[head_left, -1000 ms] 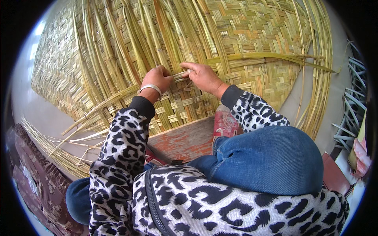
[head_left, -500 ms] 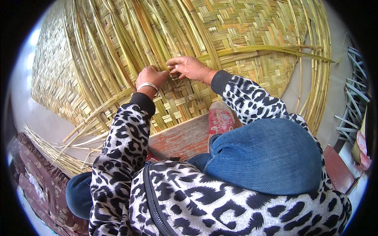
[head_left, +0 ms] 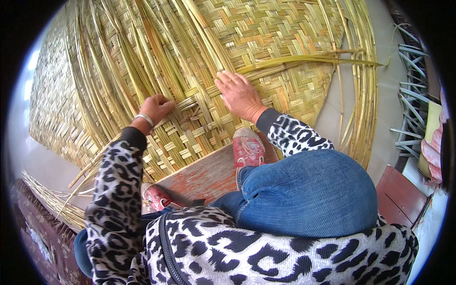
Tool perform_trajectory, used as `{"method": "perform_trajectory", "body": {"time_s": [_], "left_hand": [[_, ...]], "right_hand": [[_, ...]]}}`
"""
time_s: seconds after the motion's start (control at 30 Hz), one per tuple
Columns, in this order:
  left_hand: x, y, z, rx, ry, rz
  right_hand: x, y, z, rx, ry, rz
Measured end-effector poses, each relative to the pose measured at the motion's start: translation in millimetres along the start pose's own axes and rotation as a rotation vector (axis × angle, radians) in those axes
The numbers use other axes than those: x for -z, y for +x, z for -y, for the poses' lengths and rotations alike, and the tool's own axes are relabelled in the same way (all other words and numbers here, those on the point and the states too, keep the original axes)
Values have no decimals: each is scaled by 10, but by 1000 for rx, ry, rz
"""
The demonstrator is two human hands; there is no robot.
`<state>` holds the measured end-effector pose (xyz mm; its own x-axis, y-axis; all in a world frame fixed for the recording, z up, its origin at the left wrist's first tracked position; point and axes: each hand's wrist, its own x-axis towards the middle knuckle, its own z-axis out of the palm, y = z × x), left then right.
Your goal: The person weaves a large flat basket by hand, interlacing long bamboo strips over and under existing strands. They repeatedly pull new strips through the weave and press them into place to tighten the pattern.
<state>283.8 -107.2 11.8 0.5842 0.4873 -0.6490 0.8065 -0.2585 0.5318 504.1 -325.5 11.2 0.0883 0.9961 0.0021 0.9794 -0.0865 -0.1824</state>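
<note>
We work on a wide woven mat of flat yellow-green reed strips, spread on the pale floor in front of our knees. It looks light and springy; the woven part should hold its shape, while the long loose yellow-green strips fanning from the weave look thin, smooth and likely to crease or split if bent sharply. We judge the best hold is close to the weave edge, pinching a strip flat. Our left hand has its fingers curled together, clamped on a strip at the weave edge. Our right hand lies flat on the mat, fingers apart and pressing down. Our red patterned shoes rest on a worn reddish wooden board.
</note>
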Motion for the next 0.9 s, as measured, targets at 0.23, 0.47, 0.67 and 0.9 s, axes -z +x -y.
{"method": "perform_trajectory", "body": {"time_s": [0.23,0.47,0.67,0.9], "left_hand": [[1231,-430,78,-141,478,-19],[1167,-766,115,-111,623,-2],[-37,-683,-382,-605,684,13],[-426,-366,-966,-477,723,-178]], "right_hand": [[-86,-88,64,-8,-18,-10],[-56,-310,182,-2,-9,-25],[92,-569,-265,-211,-85,-30],[441,-138,-1053,-174,-182,134]]}}
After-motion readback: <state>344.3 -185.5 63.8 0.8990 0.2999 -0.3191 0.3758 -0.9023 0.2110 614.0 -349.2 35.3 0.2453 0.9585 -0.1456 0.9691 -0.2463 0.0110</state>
